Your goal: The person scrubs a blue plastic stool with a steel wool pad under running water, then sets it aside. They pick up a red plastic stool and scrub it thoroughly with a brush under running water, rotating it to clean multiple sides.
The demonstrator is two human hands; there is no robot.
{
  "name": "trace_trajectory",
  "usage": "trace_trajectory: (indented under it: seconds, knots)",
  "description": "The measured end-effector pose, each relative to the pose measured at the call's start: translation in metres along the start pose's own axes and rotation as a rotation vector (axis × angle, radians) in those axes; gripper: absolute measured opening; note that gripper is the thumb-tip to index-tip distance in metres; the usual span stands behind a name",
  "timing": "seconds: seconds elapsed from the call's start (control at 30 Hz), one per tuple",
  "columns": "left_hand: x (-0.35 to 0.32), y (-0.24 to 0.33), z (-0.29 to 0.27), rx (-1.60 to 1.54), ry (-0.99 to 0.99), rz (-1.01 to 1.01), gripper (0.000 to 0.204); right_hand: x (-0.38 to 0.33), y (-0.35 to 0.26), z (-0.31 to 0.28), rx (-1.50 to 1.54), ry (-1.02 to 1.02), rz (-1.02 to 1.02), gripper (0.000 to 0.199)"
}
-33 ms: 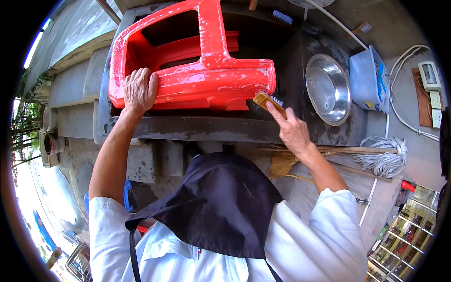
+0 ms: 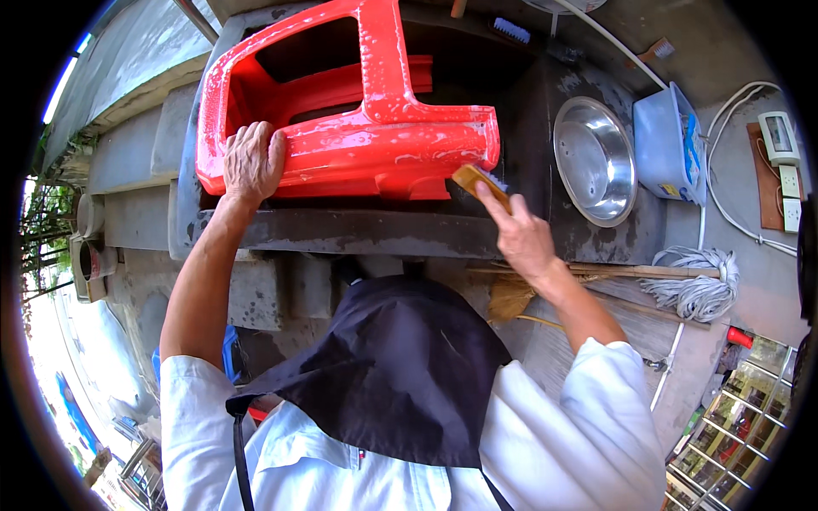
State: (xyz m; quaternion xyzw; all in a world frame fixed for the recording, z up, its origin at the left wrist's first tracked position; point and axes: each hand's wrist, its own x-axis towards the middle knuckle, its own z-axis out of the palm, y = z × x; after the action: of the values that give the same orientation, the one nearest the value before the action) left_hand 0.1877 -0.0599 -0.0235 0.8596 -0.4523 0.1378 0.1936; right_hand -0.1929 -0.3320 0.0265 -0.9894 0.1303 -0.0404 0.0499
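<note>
A red plastic stool (image 2: 341,145), streaked and spotted with white suds, lies on its side in a dark stone sink (image 2: 358,232). My left hand (image 2: 253,162) grips its near edge, the fingers lying over the side and the thumb spread along it. In my right hand (image 2: 527,243) is a wooden scrubbing brush (image 2: 477,183) with pale bristles, the index finger stretched along its back. The brush's head is at the near right corner of the stool; whether the bristles touch it I cannot tell.
Right of the sink stands a steel basin (image 2: 595,162), beside a blue plastic bin (image 2: 669,140). Another brush (image 2: 511,31) lies at the far side. A mop (image 2: 694,285) and a straw broom (image 2: 511,298) lie below the sink at the right. Concrete steps (image 2: 128,157) rise at left.
My right hand and the brush have shifted slightly left and toward me. The stool has moved a touch left, and my left hand keeps its hold on it.
</note>
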Motion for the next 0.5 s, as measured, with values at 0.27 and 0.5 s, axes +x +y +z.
trace_trajectory:
  seconds: [0.27,0.5]
  knots:
    - [-0.001,-0.003,0.003,0.006,-0.001,0.002,0.026,-0.004,-0.016,0.004,0.130,0.005,0.153,0.085]
    - [-0.001,0.000,0.000,0.020,-0.015,-0.014,0.025,-0.002,0.000,-0.005,-0.017,-0.038,0.024,0.082]
